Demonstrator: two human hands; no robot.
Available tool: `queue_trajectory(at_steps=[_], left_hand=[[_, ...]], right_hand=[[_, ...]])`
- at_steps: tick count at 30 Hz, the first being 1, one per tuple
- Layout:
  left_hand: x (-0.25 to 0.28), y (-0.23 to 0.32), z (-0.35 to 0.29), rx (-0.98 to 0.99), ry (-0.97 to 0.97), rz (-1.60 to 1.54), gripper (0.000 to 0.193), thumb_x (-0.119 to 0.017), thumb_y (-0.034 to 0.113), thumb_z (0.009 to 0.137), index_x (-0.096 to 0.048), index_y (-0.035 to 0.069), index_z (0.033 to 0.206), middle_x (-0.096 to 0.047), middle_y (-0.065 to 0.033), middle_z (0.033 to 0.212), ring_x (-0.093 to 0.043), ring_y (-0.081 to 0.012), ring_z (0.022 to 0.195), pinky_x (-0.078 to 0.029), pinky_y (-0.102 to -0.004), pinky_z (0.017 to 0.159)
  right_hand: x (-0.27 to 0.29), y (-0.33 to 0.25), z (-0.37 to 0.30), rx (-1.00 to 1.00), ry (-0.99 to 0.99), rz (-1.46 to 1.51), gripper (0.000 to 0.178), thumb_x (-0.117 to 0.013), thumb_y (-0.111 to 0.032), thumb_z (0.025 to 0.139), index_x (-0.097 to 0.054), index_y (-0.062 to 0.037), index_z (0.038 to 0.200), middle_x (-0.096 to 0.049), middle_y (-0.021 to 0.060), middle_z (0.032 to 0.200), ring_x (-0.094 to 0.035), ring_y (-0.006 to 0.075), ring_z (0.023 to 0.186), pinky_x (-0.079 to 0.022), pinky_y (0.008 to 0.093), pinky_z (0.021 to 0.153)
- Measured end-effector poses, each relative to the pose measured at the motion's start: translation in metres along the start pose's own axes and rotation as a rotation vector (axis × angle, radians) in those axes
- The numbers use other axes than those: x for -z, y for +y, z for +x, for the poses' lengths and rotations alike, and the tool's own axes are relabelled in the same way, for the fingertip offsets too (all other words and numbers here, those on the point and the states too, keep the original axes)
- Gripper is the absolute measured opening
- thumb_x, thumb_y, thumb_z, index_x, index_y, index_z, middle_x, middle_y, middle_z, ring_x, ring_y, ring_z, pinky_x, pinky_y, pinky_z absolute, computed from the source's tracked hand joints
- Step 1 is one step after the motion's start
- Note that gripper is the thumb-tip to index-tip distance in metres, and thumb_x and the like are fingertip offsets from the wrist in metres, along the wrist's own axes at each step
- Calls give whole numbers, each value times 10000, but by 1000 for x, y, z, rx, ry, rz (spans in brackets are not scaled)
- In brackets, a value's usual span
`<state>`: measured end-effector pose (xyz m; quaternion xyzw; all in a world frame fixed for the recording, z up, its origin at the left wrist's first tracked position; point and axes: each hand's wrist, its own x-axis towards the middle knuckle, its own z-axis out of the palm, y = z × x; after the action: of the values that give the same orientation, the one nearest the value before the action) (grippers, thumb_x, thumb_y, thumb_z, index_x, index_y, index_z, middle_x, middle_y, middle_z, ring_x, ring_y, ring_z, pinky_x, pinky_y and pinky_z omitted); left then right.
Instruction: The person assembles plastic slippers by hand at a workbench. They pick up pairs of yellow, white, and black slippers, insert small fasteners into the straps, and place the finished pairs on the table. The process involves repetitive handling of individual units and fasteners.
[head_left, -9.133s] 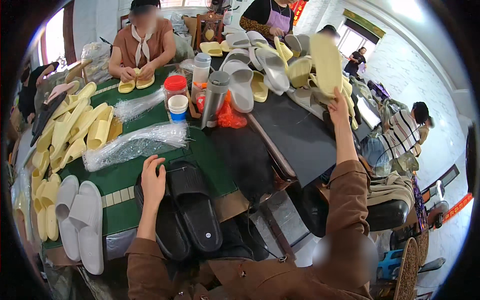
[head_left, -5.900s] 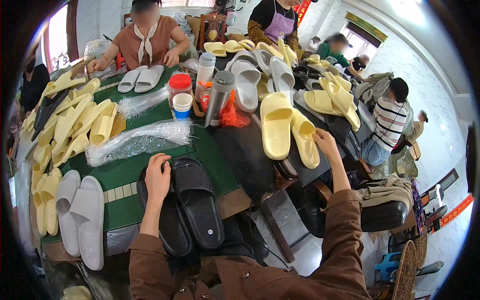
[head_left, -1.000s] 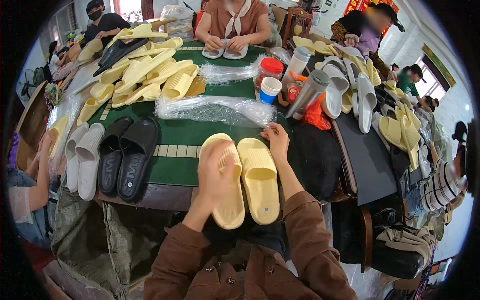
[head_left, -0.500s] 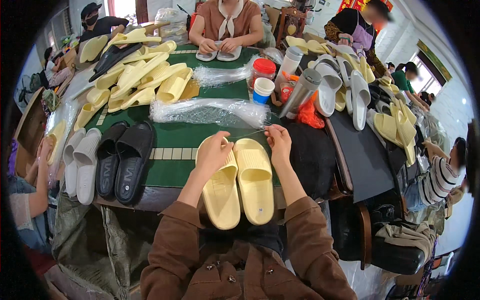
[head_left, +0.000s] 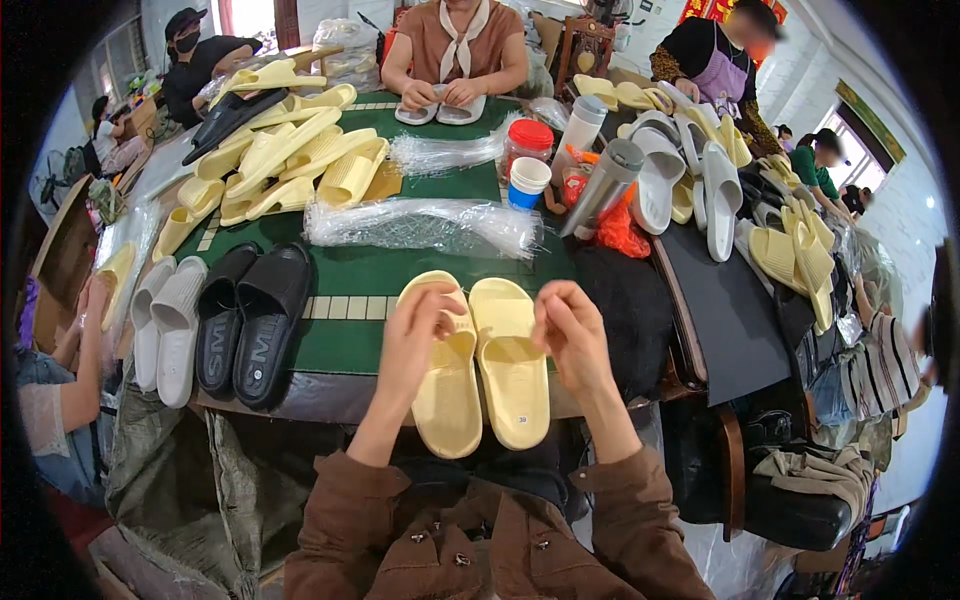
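A pair of pale yellow slide slippers (head_left: 516, 400) lies side by side in front of me, toes away, heels reaching past the table's near edge. My left hand (head_left: 426, 318) is over the left slipper's strap, its fingers curled together. Beside the right slipper's strap, my right hand (head_left: 570, 330) is closed in a pinch, thumb against bent fingers. Whatever thin thing either hand may grip cannot be made out. Beyond the slippers lies a bundle of thin clear plastic ties (head_left: 425, 226) in its wrapping.
Black slippers (head_left: 270, 325) and grey slippers (head_left: 178, 330) stand to the left. A yellow slipper pile (head_left: 290, 150) lies behind them. A paper cup (head_left: 527, 183), a red-lidded jar (head_left: 530, 140) and a steel flask (head_left: 605, 188) stand right of centre. Across the table a person (head_left: 455, 60) handles grey slippers.
Both hands have drawn back toward me, the right also slightly to the right. The thin clear strand seen between them earlier no longer shows. The yellow slippers have barely moved.
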<state>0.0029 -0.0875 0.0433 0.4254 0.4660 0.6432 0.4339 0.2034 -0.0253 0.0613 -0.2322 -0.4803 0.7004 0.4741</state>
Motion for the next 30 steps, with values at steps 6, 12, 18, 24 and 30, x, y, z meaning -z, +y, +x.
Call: queue_trajectory(at_steps=[6,12,18,24,30], left_hand=[[32,5,-35,47,-25,-75,242,-350,9,898,-584,36,954,-583,-10,810,-504,-80,709,-409,-218,674],[-7,-4,-81,275,-412,-29,230,-349,23,922,-572,19,976,-585,-38,823,-495,-82,688,-406,-215,633],[-18,-16,-100,296,-426,23,199,-384,2,924,-577,2,970,-574,-38,816,-485,-87,680,-412,-228,634],[-22,-3,-95,58,-236,284,177,-433,7,927,-601,-6,978,-565,-28,847,-500,-92,732,-423,-237,683],[-24,-12,-100,19,-185,219,185,-464,27,941,-614,-15,1042,-590,-44,892,-540,-92,804,-444,-229,747]], right_hand=[[24,-1,-29,-171,-119,-158,143,-487,-103,984,-581,-22,1056,-613,53,875,-437,43,517,-338,162,460],[-10,0,-28,-343,-324,-198,182,-489,-64,960,-626,-5,1066,-586,132,1267,-401,18,555,-341,159,513],[-9,12,-32,-261,-202,-307,171,-522,-83,950,-644,3,1033,-654,29,980,-413,17,576,-345,164,531],[-18,19,-44,-389,-284,-376,182,-525,-127,968,-651,-5,1013,-613,-40,857,-440,9,620,-369,165,554],[-17,29,-46,-308,-185,-312,179,-533,-132,970,-657,-16,1024,-610,-38,843,-459,13,623,-385,168,563]])
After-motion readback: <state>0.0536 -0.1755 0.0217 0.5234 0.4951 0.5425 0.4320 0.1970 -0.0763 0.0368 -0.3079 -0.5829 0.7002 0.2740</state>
